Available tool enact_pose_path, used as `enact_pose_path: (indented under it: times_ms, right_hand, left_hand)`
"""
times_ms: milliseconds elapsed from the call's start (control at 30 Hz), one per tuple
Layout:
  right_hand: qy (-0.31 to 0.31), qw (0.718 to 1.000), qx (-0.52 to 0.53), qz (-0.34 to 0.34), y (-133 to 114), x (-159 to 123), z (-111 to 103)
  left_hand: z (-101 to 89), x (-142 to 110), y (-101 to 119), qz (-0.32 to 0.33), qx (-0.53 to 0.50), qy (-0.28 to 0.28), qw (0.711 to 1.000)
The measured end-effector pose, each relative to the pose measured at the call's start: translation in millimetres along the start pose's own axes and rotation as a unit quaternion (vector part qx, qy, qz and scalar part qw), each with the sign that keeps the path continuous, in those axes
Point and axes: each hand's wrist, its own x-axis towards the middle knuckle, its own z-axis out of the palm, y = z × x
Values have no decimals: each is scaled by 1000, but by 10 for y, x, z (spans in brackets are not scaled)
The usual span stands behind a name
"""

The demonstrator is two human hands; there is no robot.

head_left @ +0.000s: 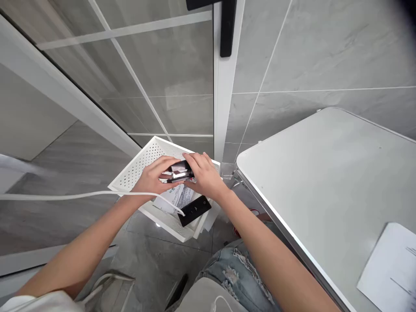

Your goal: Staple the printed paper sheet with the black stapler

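Between both hands is a small black object (182,170) with a shiny, clear-looking middle; its kind I cannot make out. My left hand (155,175) grips its left end, thumb below and fingers above. On the opposite end, my right hand (204,173) has its fingers closed over the top. Both hands are above a white perforated basket (130,173). Inside the basket lie printed papers (177,196) and a black rectangular device (194,211). A white cable (81,196) runs from the left to that device, passing by my left wrist.
To the right stands a white table (325,173) with a sheet of paper (390,268) near its front. A glass-panelled door (162,65) with a black handle (228,30) rises behind the basket. Grey tiled wall (318,52) backs the table.
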Motion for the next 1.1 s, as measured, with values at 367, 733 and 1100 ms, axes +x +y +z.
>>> enact_pose_path:
  times_ms: [367,733,1100]
  right_hand:
    - [81,995,13,62,-304,-380,-594]
    - [214,973,6,82,-472,-560,-787]
    - [229,966,-101,67,-731,-613,-1120]
  left_hand:
    - [113,52,507,21,-154,-59,986]
    - [288,49,808,60,-276,37,958]
    - [360,130,916,45,-346,92,932]
